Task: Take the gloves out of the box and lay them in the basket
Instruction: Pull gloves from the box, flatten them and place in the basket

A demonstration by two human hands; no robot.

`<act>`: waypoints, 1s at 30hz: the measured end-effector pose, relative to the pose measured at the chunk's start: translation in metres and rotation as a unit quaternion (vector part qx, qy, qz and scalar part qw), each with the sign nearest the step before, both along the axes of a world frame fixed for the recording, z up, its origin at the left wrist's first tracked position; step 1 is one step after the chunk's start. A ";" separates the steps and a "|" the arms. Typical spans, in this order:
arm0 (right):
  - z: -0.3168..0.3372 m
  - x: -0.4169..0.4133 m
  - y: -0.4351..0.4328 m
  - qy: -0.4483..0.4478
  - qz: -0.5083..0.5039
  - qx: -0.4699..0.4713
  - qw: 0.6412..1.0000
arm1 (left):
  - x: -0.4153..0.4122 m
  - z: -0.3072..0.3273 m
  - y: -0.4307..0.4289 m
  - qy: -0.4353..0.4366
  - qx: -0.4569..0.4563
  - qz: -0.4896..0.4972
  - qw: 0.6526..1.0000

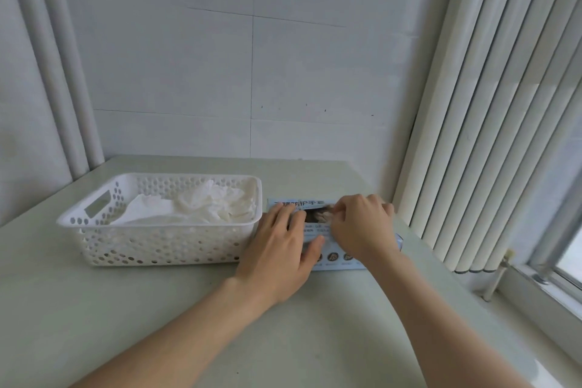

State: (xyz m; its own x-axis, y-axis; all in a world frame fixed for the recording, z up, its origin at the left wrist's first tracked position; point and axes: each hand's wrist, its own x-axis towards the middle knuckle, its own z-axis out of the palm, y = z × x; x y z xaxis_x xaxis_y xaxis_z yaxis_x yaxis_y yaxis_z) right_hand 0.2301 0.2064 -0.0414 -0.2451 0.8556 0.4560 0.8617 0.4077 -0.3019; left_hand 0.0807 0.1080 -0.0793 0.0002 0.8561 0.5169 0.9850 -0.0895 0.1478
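On the pale counter [157,309] the flat left hand [280,249] is steadying the box [296,202] while the right hand [362,227] is curling into its slot [318,214], catch hidden, best pinching just one layer.

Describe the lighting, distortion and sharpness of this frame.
Head view: soft, even daylight from the window, no hard shadows; wide-angle distortion bows the vertical blinds and wall pipes; the basket is sharp; the glove box opening is dark and indistinct.

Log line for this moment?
left hand presses pale blue cardboard box | right hand at its opening | white plastic basket: white gloves inside
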 end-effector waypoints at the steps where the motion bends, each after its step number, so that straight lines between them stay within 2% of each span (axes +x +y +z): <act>1: 0.000 0.000 -0.001 0.006 0.020 0.002 1.000 | 0.000 0.000 0.000 0.000 0.001 -0.002 1.000; 7: -0.005 -0.005 -0.003 0.091 0.103 0.041 0.990 | -0.006 -0.004 0.004 0.002 0.013 -0.018 1.000; 11: -0.004 -0.009 -0.010 0.104 0.154 0.044 0.982 | -0.007 -0.006 0.002 0.007 0.019 -0.023 1.000; 16: 0.005 -0.011 -0.019 0.219 0.186 -0.036 0.957 | -0.003 -0.005 -0.004 0.000 0.042 -0.007 0.999; 20: 0.018 -0.002 -0.024 0.332 0.209 -0.123 0.912 | 0.000 -0.004 -0.006 -0.021 0.019 -0.001 1.000; 23: 0.029 0.007 -0.028 0.446 0.224 -0.214 0.840 | 0.000 -0.004 -0.006 -0.017 0.015 0.009 1.000; 26: 0.033 0.017 -0.023 0.530 0.216 -0.247 0.782 | 0.001 -0.004 -0.005 0.008 0.018 0.015 1.000; 28: 0.035 0.021 -0.023 0.543 0.213 -0.244 0.774 | 0.000 -0.004 -0.003 0.022 0.021 0.015 0.999; 30: 0.036 0.022 -0.025 0.535 0.220 -0.231 0.782 | -0.001 -0.004 -0.002 0.039 0.029 0.014 0.999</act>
State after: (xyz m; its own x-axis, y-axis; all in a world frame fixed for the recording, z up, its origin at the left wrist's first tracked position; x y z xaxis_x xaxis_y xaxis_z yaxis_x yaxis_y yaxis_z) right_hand 0.2518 0.1811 -0.0050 -0.2513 0.9298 0.2689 -0.1788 0.2285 -0.9570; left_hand 0.0797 0.1063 -0.0832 0.0195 0.8253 0.5643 0.9955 -0.0684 0.0657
